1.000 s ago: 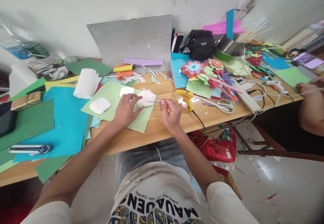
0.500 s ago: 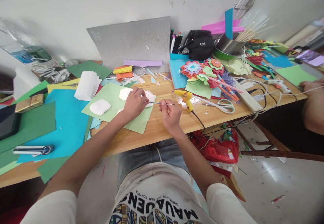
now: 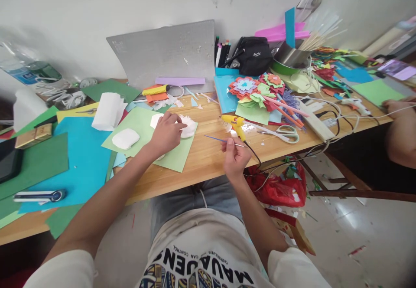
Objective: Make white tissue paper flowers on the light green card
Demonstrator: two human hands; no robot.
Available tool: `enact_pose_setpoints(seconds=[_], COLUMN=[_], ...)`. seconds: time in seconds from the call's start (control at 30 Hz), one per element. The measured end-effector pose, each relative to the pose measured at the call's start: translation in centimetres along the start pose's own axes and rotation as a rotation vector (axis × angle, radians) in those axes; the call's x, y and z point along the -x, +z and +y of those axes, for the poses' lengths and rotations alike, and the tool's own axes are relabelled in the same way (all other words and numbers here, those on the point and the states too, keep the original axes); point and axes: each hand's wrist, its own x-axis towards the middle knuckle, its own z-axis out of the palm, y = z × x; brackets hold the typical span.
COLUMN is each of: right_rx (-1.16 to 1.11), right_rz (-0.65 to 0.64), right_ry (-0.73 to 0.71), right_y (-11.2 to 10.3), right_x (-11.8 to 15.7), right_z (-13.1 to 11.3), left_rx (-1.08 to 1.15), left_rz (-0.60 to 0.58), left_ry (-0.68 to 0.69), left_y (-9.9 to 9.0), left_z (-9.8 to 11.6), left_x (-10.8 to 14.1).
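My left hand (image 3: 168, 132) is over the light green sheet (image 3: 177, 160), its fingers apart beside a fluffy white piece (image 3: 187, 127) at the sheet's right corner. Nothing shows in its fingers. Another white piece (image 3: 125, 139) lies on the left part of the sheet, and one more is partly covered by my left hand. My right hand (image 3: 236, 155) pinches a thin blue stick (image 3: 214, 138), whose tip points left over bare wood. Just behind my right hand lies a yellow glue gun (image 3: 234, 123).
White scissors (image 3: 288, 134) and paper flowers (image 3: 247, 87) lie to the right, near a power strip (image 3: 315, 119) with cables. A stapler (image 3: 39, 195) rests on blue paper (image 3: 85, 149) at left. Another person's hand (image 3: 398, 106) is at far right.
My right hand has moved right with the blue stick, away from my left hand. My left fingers have come off the stick's tip and spread, and that hand has shifted slightly left.
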Motion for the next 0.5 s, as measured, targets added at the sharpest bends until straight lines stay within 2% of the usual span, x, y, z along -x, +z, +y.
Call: enact_pose_setpoints(seconds=[0.17, 0.3, 0.37, 0.5], right_rx=[-0.002, 0.022, 0.006, -0.043], right_rz=[-0.065, -0.064, -0.033, 0.024], right_ry=[-0.025, -0.013, 0.045, 0.141], right_y=[0.2, -0.1, -0.3, -0.4], right_x=[0.9, 1.5, 1.8, 2.3], right_z=[-0.2, 0.1, 0.6, 1.4], left_rx=[0.063, 0.073, 0.072, 0.099], left_rz=[0.069, 0.139, 0.113, -0.093], left_ry=[-0.037, -0.156, -0.182, -0.204], left_y=[-1.8, -2.7, -2.2, 0.6], left_z=[-0.6, -1.1, -1.3, -1.6], left_x=[-0.4, -2.7, -4.9, -10.3])
